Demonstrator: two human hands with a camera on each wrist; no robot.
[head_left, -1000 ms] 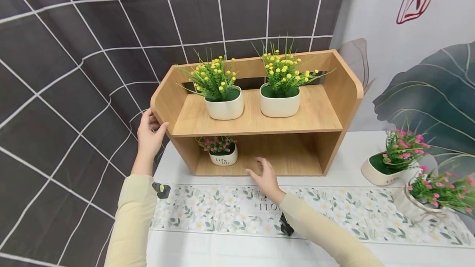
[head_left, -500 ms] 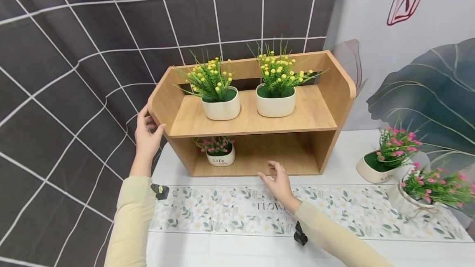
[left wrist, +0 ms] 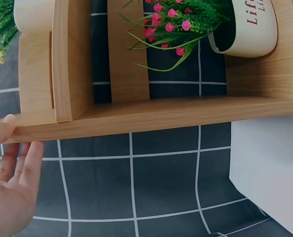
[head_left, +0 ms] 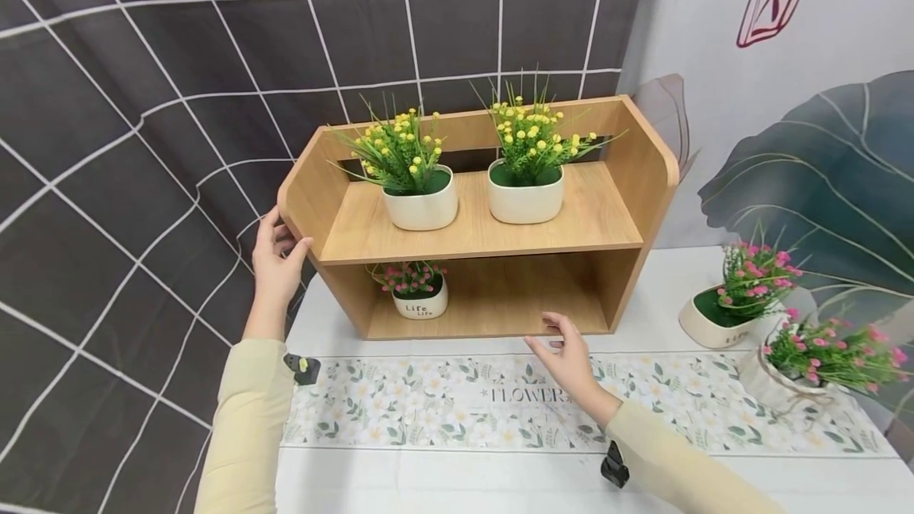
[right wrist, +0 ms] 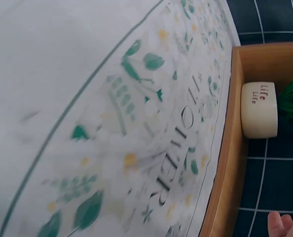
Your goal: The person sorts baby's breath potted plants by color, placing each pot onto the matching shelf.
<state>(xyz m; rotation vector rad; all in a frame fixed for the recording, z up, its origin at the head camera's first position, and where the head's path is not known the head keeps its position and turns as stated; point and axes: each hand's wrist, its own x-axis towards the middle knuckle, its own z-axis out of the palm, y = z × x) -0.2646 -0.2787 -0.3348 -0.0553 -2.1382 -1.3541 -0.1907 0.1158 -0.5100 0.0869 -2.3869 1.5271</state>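
My left hand holds the left side panel of the wooden shelf. In the left wrist view its thumb lies on one face of the panel and the fingers on the other. My right hand hovers before the lower compartment, fingers loosely bent, nothing in it; only fingertips show in the right wrist view. On the lower level, at the left, stands a white "Life" pot of pink flowers. Two white pots of yellow flowers, the left one and the right one, stand on the upper level.
To the right of the shelf are a cream pot of pink flowers and a ribbed white pot tied with cord. A floral runner crosses the white table in front. Dark gridded cloth hangs behind and at left.
My right hand has moved right along the front of the lower compartment, away from the "Life" pot. The left hand keeps its place on the panel. The head view has shifted slightly.
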